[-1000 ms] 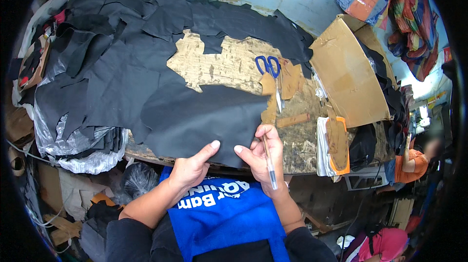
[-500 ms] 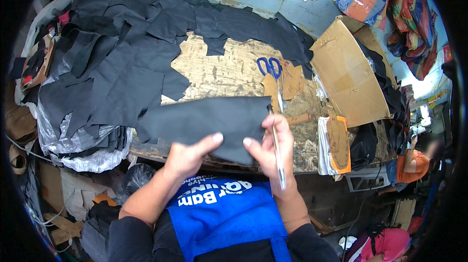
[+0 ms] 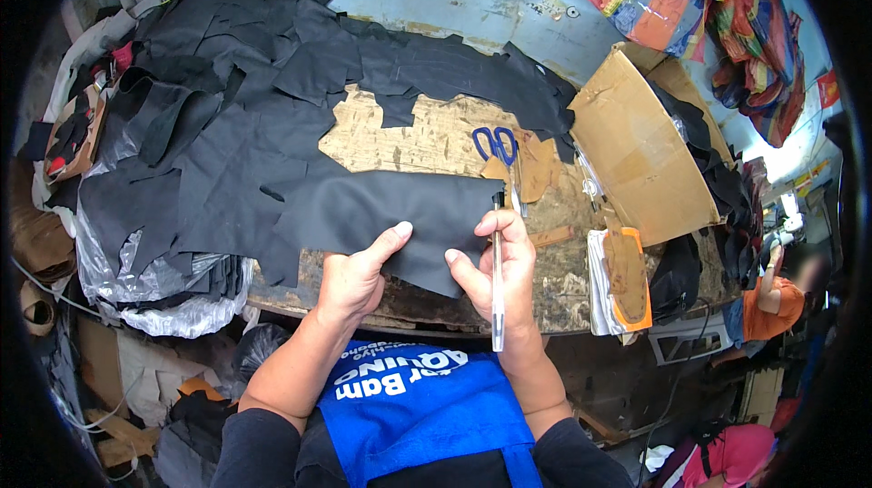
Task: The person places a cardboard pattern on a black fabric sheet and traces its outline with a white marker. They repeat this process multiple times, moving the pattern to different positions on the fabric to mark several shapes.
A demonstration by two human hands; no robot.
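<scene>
A piece of black leather (image 3: pixel 386 215) is stretched between my two hands above the near edge of the table. My left hand (image 3: pixel 356 279) grips its near edge, thumb on top and fingers hidden underneath. At its right end, my right hand (image 3: pixel 509 265) pinches the leather, thumb on top. That same hand also holds a clear ballpoint pen (image 3: pixel 497 283) with a black end pointing away from me. Beyond the right hand lie blue-handled scissors (image 3: pixel 495 144) and brown pattern templates (image 3: pixel 542 170), the scissors' blades partly covered.
Black leather sheets (image 3: pixel 227 134) cover the table's left and back. On the right stand an open cardboard box (image 3: pixel 636 147) and a notebook with an orange cover (image 3: pixel 647 283), a brown template on it. Plastic-wrapped leather (image 3: pixel 182 297) sits front left. Two other people are at far right.
The pen has swung from a slant to nearly upright in my right hand. Both hands keep hold of the leather, which has shifted slightly. The whole view has moved a little.
</scene>
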